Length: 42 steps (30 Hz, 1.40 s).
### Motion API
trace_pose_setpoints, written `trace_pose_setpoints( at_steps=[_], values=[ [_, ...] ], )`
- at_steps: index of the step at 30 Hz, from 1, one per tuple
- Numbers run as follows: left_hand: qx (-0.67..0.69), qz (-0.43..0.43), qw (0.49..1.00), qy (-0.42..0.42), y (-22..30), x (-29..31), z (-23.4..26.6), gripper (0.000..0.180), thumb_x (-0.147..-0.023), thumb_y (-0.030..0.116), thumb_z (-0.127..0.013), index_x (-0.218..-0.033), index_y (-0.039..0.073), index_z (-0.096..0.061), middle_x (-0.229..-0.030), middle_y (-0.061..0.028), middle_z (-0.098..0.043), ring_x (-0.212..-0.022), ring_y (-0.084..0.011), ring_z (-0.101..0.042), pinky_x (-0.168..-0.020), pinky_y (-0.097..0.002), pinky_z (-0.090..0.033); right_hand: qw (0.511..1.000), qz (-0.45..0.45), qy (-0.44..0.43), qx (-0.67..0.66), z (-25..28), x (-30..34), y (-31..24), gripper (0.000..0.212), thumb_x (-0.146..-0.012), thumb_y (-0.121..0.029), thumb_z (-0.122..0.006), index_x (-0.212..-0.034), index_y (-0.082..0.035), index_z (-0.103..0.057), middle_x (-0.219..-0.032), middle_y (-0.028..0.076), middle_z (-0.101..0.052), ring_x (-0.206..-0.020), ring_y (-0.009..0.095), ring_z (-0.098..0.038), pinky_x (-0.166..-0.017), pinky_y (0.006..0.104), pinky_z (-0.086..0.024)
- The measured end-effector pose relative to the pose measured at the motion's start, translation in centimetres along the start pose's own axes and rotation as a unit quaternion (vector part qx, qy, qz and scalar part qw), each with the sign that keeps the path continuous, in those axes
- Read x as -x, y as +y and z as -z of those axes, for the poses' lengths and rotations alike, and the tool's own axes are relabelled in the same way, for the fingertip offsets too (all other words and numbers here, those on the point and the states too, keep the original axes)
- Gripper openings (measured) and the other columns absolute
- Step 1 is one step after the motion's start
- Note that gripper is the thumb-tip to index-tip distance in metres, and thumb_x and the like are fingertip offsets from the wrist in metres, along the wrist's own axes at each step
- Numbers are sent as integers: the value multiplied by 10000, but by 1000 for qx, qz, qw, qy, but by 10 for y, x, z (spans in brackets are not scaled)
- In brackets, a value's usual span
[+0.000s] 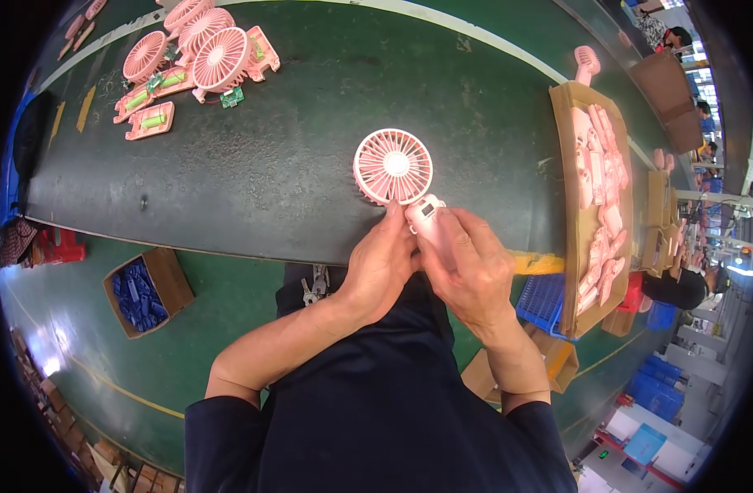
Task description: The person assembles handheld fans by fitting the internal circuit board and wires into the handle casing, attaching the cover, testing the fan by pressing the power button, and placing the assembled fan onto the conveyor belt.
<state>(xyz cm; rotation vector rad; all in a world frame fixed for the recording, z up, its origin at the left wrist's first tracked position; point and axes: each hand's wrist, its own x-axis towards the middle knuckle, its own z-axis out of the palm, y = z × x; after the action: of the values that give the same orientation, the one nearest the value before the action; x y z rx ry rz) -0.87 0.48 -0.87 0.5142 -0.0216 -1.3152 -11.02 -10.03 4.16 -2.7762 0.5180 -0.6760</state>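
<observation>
I am standing near, and I am seeing the person's two hands working close together at the near edge of the dark bench (pixel 286 177), around the centre of the frame. The right hand (pixel 475 271) is holding a pink handle (pixel 439 232); its grip is closed, with thumb and fingers lying on both sides. The left hand (pixel 378 267) is reaching up from the lower left, and its tip is meeting the place where the lower rim of the round fan head (pixel 394 166) and the handle are coming together; whether this grip is also pinching something, I cannot tell. The fan head is lying just up and to the left from the right grip, and the long axis of the handle is running slantwise, from the fan head down toward the lower right. Both hands are being near, but the right one is covering more of the handle. The fan head is facing upward, showing thin pale-pink spokes around a smooth bright hub. The handle is looking smooth and rounded, and it is carrying a small dark window near its upper end. If the two parts are firmly joined, the fingers are not letting me see.
</observation>
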Motion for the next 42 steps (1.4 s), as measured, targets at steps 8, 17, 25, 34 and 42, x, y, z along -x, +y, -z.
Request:
trace_pose_setpoints(
  at_steps=[8,17,25,34,42],
  values=[
    [7,7,1000,3,0,0,3,613,-1121,502,-264,-1507,43,-389,-1510,-103,-473,-1387,-236,-465,-1175,-436,-380,1000,5,-19,24,-1,3,-3,449,-754,-97,-831,-1166,21,-698,-1107,165,-700,-884,314,-727,-713,385,-605],
    [-38,-13,998,38,-2,5,-1,431,-1122,267,-432,-1445,-18,-462,-1425,-152,-571,-1323,-237,-551,-1154,-424,-426,1000,13,16,13,-3,20,-9,459,-826,-150,-821,-1232,11,-678,-1145,169,-681,-856,313,-701,-674,371,-584],
    [-107,-56,992,-23,2,6,5,473,-1127,316,-395,-1453,-20,-455,-1454,-240,-546,-1334,-318,-565,-1094,-475,-485,949,-223,-42,-217,8,35,-4,252,-946,-192,-745,-1068,18,-678,-874,119,-711,-661,257,-677,-619,333,-549],
    [-231,-29,971,-58,-2,5,16,477,-1130,316,-391,-1452,-33,-441,-1429,-260,-560,-1257,-297,-611,-1054,-431,-516,713,-400,-141,-558,4,42,-1,283,-1018,-251,-673,-1049,30,-667,-786,32,-683,-668,72,-624,-547,236,-484],
    [-258,-44,964,-48,-5,5,19,473,-1126,316,-415,-1428,-42,-478,-1342,-234,-633,-1185,-270,-652,-1022,-404,-536,774,-361,-118,-507,-1,46,-1,238,-1029,-186,-606,-1090,37,-663,-800,62,-678,-646,110,-638,-571,236,-504]
  ],
)
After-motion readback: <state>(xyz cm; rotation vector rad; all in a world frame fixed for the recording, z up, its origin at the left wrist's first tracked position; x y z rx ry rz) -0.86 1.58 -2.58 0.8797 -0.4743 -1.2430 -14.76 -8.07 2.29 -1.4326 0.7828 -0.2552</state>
